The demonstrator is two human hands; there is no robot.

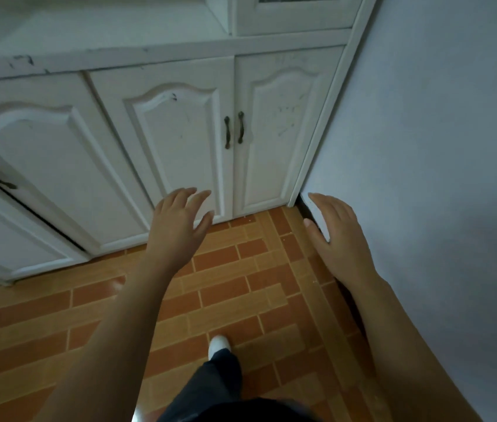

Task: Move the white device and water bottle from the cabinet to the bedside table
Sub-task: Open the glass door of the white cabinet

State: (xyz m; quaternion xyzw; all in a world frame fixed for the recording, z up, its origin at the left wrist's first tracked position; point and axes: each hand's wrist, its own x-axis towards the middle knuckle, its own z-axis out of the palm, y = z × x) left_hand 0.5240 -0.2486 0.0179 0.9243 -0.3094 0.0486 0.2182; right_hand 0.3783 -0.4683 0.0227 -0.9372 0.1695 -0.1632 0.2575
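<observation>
Both the left hand [177,222] and right hand [337,236] hang released, empty, before the shut cabinet [180,126]. Device and bottle unseen; likely light, the bottle slippery, best gripped mid-body.

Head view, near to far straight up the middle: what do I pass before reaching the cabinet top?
Dark trouser leg → white shoe → brick-pattern floor → closed lower cabinet doors with paired dark handles → cabinet countertop.
</observation>
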